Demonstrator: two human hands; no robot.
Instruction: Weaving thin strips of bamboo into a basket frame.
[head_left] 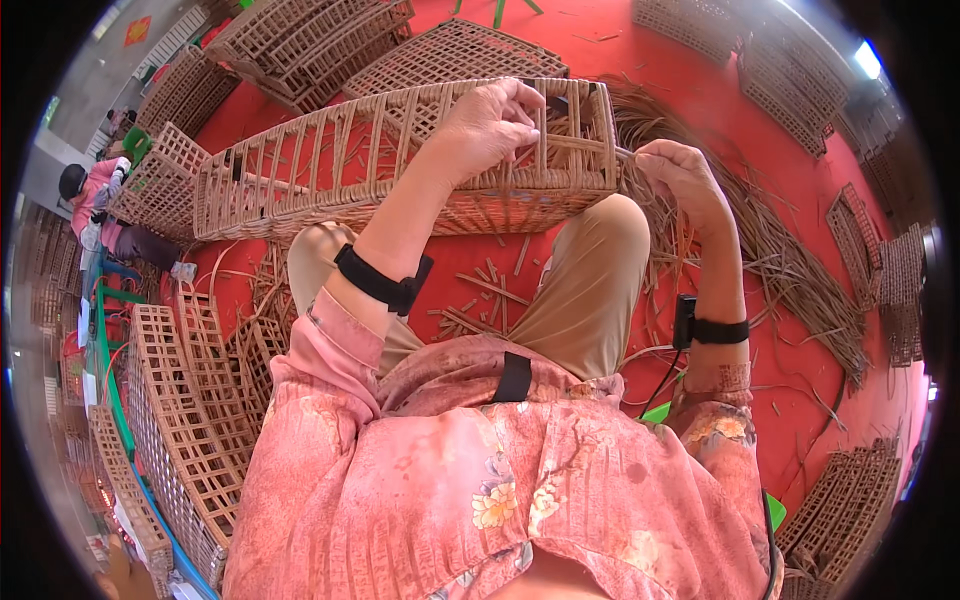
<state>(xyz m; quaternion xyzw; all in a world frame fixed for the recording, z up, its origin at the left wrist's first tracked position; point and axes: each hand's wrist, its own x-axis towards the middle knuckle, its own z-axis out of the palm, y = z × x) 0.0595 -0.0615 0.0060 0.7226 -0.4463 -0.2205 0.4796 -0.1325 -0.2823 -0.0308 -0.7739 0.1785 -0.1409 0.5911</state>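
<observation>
A long woven wicker basket (400, 205) rests across my knees, its openwork side of upright strands facing up. My left hand (485, 125) is at its right part, fingers bent and closed around the strands near the far rim. What exactly they pinch is partly hidden. Just off the basket's right end, my right hand (682, 178) is closed in a pinch on a flat wicker strand (626, 154). That strand runs from the basket's end corner to my fingertips.
A heap of long loose strands (760, 240) lies on the red floor to the right. Cut pieces (485, 300) are scattered below the basket. Woven baskets (185, 400) stand at left, more (300, 45) behind. A co-worker (105, 205) sits far left beside another basket.
</observation>
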